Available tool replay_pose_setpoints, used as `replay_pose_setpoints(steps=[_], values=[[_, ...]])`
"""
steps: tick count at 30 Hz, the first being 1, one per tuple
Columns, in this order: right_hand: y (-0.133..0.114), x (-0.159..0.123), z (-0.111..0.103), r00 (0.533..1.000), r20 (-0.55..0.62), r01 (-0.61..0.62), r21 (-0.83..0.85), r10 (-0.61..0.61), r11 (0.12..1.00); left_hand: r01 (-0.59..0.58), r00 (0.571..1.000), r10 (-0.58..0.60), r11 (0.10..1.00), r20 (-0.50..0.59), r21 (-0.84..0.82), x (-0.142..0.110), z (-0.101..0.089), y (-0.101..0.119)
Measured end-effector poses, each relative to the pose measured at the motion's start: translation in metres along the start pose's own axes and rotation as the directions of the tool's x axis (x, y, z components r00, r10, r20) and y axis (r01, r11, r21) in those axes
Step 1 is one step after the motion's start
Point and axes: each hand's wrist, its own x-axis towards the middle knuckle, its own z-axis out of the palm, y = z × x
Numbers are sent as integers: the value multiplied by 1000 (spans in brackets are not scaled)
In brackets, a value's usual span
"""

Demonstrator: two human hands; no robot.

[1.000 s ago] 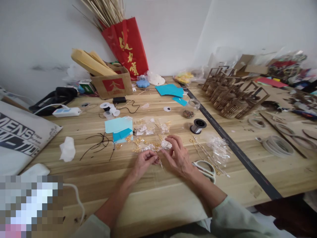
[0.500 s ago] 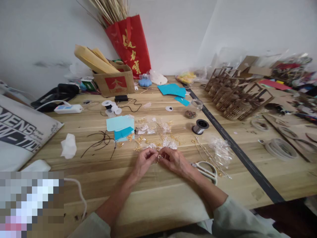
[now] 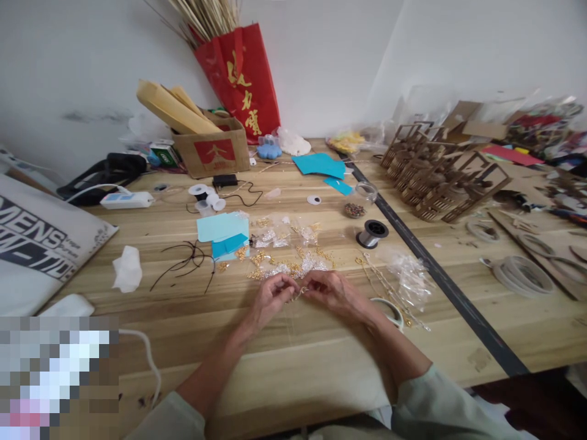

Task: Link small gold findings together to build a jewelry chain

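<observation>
My left hand [image 3: 269, 298] and my right hand [image 3: 334, 291] meet low over the wooden table [image 3: 284, 360], fingers pinched together. Between the fingertips sits a small gold metal piece [image 3: 299, 293], held from both sides. Just beyond the hands lies a heap of gold and silver findings in clear packets [image 3: 288, 256]. White-handled scissors [image 3: 389, 310] lie under my right wrist, partly hidden.
A spool of silver wire [image 3: 372, 233], a small glass jar of beads [image 3: 358, 201], blue paper pieces [image 3: 223, 235], black cords [image 3: 183, 263] and a crumpled tissue [image 3: 127, 270] surround the heap. A cardboard box [image 3: 213, 150], red bag [image 3: 241, 76] and wooden frames [image 3: 440, 177] stand farther back.
My right hand came back from the heap to meet the left, and both now pinch the small gold piece. The hands have shifted slightly away from me.
</observation>
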Motion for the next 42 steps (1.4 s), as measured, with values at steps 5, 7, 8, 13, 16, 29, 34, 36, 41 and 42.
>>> replay_pose_setpoints(steps=[5,7,8,13,16,29,34,36,41,42], values=[[5,1,-1,1000,-14,0,-30,0,1000,-90,988,96,994,-123,60,-3,2,0],[4,1,-2,1000,-13,-4,-66,3,998,-206,932,265,949,-248,240,-3,3,-3],[3,1,-3,1000,-11,-11,-90,10,996,-263,892,365,899,-267,351,-3,3,-5],[-5,-1,-4,1000,8,-25,-222,27,975,-465,829,556,630,57,622,-4,5,-12],[-7,-3,-3,999,27,-10,-317,20,949,-455,866,464,581,185,674,-6,8,-12],[-5,-3,3,988,145,94,-320,-49,943,-455,878,368,444,306,772,-6,11,-18],[-5,-3,0,992,123,77,-314,-39,946,-475,854,411,365,319,801,-6,12,-18],[-6,-3,-1,994,109,60,-337,-24,939,-462,851,433,345,298,817,-5,11,-18],[-7,-3,-2,995,102,47,-364,-11,930,-445,849,462,363,256,819,-5,8,-16],[-7,-4,-2,995,102,50,-359,-14,932,-452,847,465,374,258,810,-5,8,-15]])
